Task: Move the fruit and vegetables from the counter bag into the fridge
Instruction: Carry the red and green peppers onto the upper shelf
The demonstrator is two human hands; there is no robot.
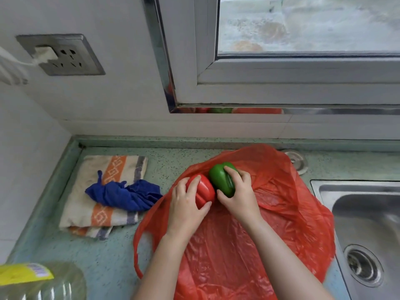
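Observation:
A red plastic bag (281,213) lies spread on the green speckled counter (108,252). Over its far left part, my left hand (186,204) grips a red bell pepper (203,191). Right beside it, touching, my right hand (240,191) grips a green bell pepper (220,178). Both forearms reach in from the bottom across the bag. What else the bag holds is hidden under the plastic. The fridge is not in view.
A folded striped towel (95,204) with a blue cloth (125,193) on it lies left of the bag. A steel sink (368,226) is at the right. A plastic bottle with a yellow label (39,280) stands bottom left. Wall socket (62,55) and window (303,50) lie behind.

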